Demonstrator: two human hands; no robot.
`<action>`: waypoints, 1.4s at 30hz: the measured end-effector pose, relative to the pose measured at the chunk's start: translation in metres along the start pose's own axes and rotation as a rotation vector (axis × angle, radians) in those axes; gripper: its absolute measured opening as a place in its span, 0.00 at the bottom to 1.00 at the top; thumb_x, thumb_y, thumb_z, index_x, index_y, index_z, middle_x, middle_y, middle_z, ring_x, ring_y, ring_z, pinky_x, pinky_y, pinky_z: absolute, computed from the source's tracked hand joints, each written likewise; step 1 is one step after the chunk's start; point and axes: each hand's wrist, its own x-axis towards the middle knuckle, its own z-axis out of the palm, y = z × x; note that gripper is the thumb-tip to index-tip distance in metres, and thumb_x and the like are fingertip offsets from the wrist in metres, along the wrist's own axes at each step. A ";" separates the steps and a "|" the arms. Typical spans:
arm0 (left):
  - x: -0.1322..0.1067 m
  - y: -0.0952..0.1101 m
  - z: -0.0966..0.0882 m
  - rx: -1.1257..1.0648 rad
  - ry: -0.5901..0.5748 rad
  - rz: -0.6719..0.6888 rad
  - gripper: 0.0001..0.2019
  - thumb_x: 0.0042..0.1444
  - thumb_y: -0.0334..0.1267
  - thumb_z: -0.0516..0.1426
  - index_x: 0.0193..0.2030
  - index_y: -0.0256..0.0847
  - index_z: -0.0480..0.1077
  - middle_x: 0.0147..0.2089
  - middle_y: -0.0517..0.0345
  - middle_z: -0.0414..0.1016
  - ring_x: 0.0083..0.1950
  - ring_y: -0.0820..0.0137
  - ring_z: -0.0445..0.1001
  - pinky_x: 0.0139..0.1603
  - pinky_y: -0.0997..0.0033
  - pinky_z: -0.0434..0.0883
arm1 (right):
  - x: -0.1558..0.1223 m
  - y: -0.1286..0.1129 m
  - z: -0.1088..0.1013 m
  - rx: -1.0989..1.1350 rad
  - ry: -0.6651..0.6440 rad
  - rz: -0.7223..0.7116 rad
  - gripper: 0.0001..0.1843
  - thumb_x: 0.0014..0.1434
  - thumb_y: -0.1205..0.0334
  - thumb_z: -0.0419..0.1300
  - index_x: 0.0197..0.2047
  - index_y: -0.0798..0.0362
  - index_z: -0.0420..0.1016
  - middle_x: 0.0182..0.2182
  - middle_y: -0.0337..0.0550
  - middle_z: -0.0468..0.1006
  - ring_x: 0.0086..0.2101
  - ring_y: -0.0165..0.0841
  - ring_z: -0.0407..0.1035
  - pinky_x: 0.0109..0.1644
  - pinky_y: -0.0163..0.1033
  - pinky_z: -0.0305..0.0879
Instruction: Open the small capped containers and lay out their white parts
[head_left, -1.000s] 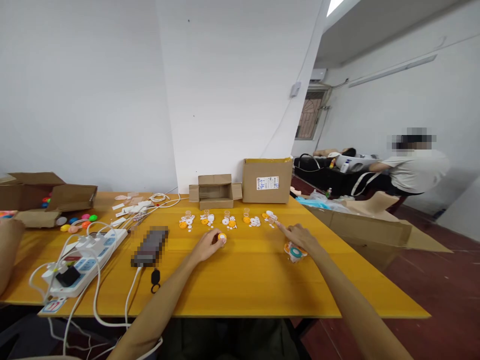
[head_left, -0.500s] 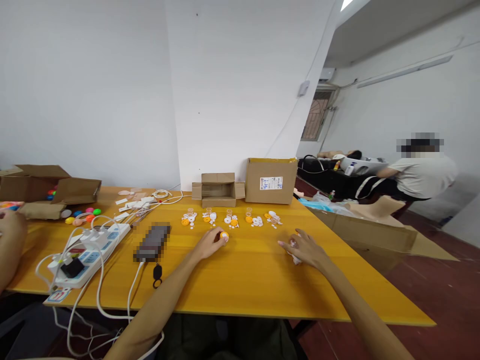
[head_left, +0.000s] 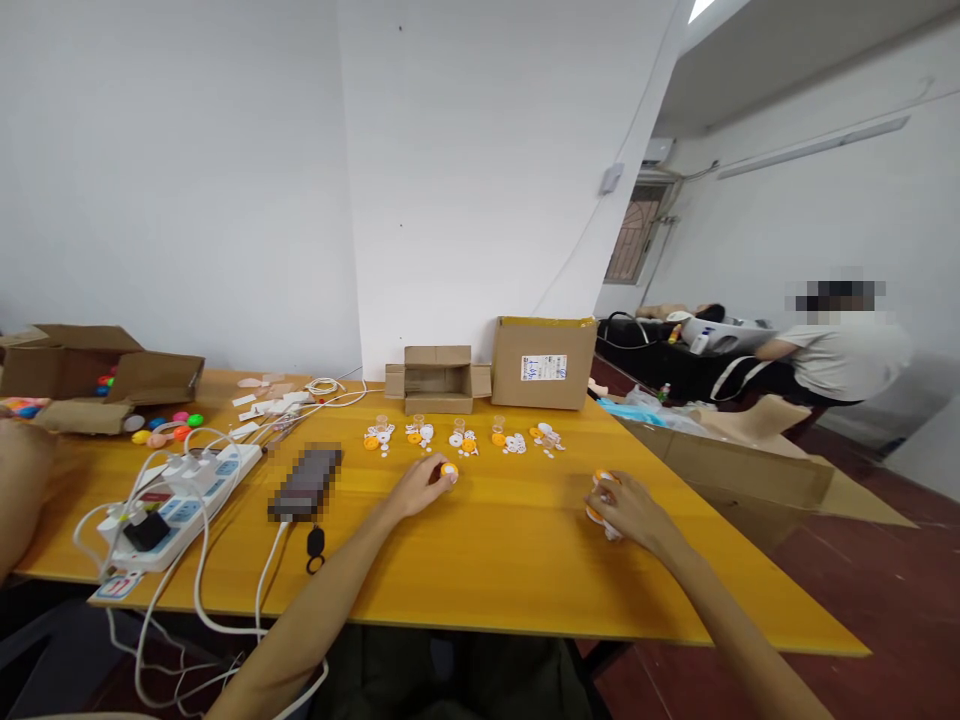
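Note:
My left hand [head_left: 418, 485] pinches a small round orange cap with a white centre [head_left: 449, 471] between thumb and fingers, above the wooden table [head_left: 495, 560]. Off to the right, the fingers of my right hand [head_left: 628, 508] are curled closed around small orange-and-white plastic pieces [head_left: 595, 514], some of which the hand hides. Beyond both hands runs a row of small part groups: orange discs [head_left: 499, 440], white toothed wheels [head_left: 515, 443] and clear plastic cups [head_left: 459, 426].
Behind the parts stand an open small carton [head_left: 439, 404] and a larger closed cardboard box [head_left: 538, 395]. At left lie a phone [head_left: 306, 484], a power strip [head_left: 180, 510] with cables, and colourful balls [head_left: 181, 433]. Another person's arm [head_left: 22, 490] reaches in; a person [head_left: 840, 350] sits far right.
My right hand has moved slightly right, and its spread fingers have closed around the pieces, showing more orange. My left hand stays in place with the orange cap.

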 end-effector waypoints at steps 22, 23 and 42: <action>0.000 -0.005 0.000 -0.007 -0.012 -0.039 0.15 0.60 0.52 0.53 0.35 0.42 0.69 0.30 0.61 0.73 0.32 0.69 0.69 0.36 0.71 0.67 | -0.008 0.004 -0.023 0.041 -0.089 -0.141 0.22 0.60 0.40 0.52 0.32 0.46 0.78 0.52 0.49 0.76 0.50 0.48 0.73 0.47 0.47 0.73; 0.001 -0.006 0.001 -0.009 -0.014 -0.045 0.15 0.60 0.52 0.53 0.35 0.42 0.69 0.30 0.61 0.73 0.33 0.69 0.69 0.37 0.70 0.67 | -0.008 0.006 -0.023 0.046 -0.084 -0.141 0.22 0.59 0.39 0.52 0.32 0.46 0.78 0.51 0.49 0.76 0.49 0.47 0.73 0.47 0.47 0.73; 0.002 -0.001 0.002 -0.001 0.024 -0.047 0.12 0.57 0.48 0.56 0.34 0.41 0.70 0.27 0.63 0.70 0.29 0.71 0.66 0.33 0.72 0.65 | -0.011 0.000 -0.043 -0.052 -0.030 -0.214 0.20 0.60 0.39 0.55 0.36 0.45 0.79 0.57 0.50 0.74 0.54 0.51 0.69 0.54 0.53 0.68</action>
